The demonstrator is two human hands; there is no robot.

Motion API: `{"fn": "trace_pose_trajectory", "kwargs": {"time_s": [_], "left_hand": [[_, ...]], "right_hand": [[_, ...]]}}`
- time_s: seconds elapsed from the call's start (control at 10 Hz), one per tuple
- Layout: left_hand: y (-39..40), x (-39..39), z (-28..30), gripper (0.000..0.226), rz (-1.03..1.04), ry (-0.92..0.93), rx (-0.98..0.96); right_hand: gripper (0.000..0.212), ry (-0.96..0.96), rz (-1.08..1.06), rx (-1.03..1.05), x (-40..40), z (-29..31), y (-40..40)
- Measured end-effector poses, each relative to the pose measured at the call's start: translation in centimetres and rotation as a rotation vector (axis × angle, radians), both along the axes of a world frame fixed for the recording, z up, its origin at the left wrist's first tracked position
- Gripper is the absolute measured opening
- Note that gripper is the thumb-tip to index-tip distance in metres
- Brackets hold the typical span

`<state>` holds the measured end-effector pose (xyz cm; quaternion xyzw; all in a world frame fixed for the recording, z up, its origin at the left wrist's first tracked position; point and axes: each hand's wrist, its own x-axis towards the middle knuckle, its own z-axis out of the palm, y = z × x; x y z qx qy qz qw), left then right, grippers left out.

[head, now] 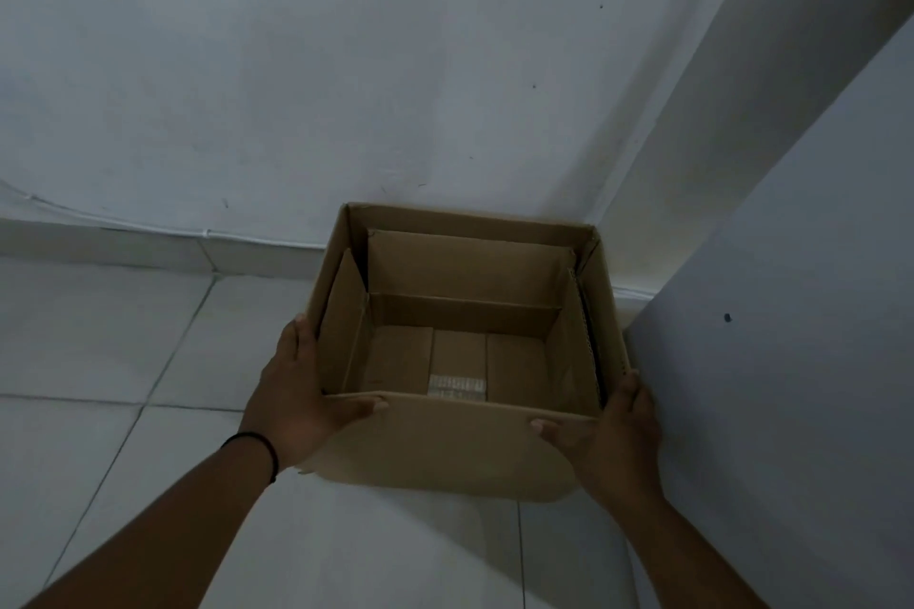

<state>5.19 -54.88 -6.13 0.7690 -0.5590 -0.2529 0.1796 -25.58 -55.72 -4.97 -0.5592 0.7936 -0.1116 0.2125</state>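
Observation:
An open brown cardboard box (445, 448) sits in the corner of a room, its top flaps folded down inside. It is empty, with a strip of tape across the bottom seam. My left hand (297, 391) presses flat on the box's left side, thumb stretched along the front face. My right hand (613, 435) lies flat against the right side, its thumb on the front too. A black band circles my left wrist. Whether the box rests on the floor or is just off it is unclear.
White floor tiles (99, 336) spread to the left and in front. A white wall (346, 64) stands behind the box, with a thin white cable (148, 229) along its base. Another wall (791, 361) rises close to the box's right side.

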Motion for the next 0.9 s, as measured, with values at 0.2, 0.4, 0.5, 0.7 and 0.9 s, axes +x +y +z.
{"fn": "trace_pose_trajectory", "kwargs": {"time_s": [0.2, 0.4, 0.5, 0.7, 0.9], "left_hand": [[0.0, 0.1, -0.2, 0.147, -0.021, -0.003, -0.005], [0.4, 0.1, 0.3, 0.141, -0.045, -0.003, 0.004], [0.5, 0.1, 0.3, 0.14, -0.036, -0.025, 0.0], [0.9, -0.1, 1.3, 0.14, 0.038, -0.07, 0.113], [3.7, -3.3, 4.3, 0.119, 0.234, -0.147, 0.267]], "right_hand": [[0.138, -0.007, -0.025, 0.012, 0.0, 0.0, -0.2], [0.138, -0.054, 0.002, 0.004, -0.8, -0.2, -0.2], [0.137, -0.065, 0.029, -0.003, -0.9, -0.5, -0.1], [0.115, 0.092, 0.143, 0.096, -1.7, 1.0, 1.6], [0.088, 0.286, 0.237, 0.122, -1.4, 1.3, 13.5]]}}
